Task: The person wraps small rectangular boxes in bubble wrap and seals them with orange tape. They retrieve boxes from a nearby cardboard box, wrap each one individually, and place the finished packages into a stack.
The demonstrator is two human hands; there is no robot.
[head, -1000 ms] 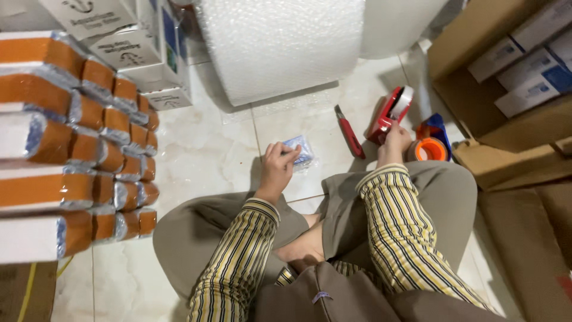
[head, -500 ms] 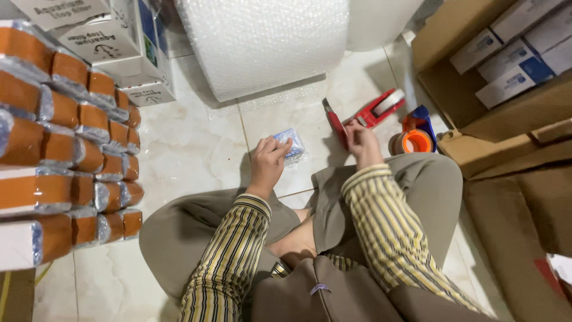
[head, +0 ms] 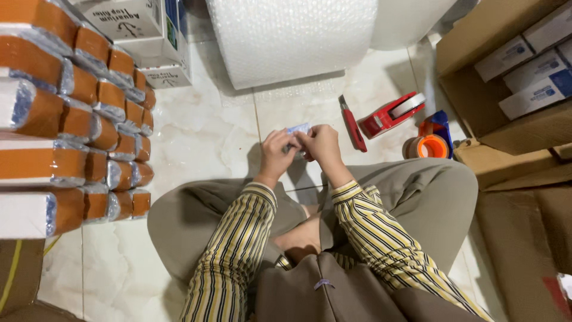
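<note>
We have both hands on the small bubble-wrapped packet [head: 298, 130], held just above the floor [head: 202, 143] in front of our crossed legs. Our left hand [head: 277, 149] has its fingers curled onto the packet's near left side, and our right hand [head: 322, 143] closes over its right end, so most of it is hidden and only a blue-and-white strip shows between the fingertips. We judge the wrapping to be well along: the bubble film already covers the packet, and what seems left is closing the loose end with tape. We cannot tell whether any tape is on it yet. The red tape dispenser [head: 393, 113] lies on the floor to our right, apart from both hands, with the red box cutter [head: 353, 124] between it and the packet. A stack of orange-taped wrapped parcels [head: 77, 125] stands at our left, which suggests many are finished already. The bubble wrap roll [head: 292, 39] stands ahead of us. The packet's long axis seems to run left to right across our view, tilted slightly up toward the right
</note>
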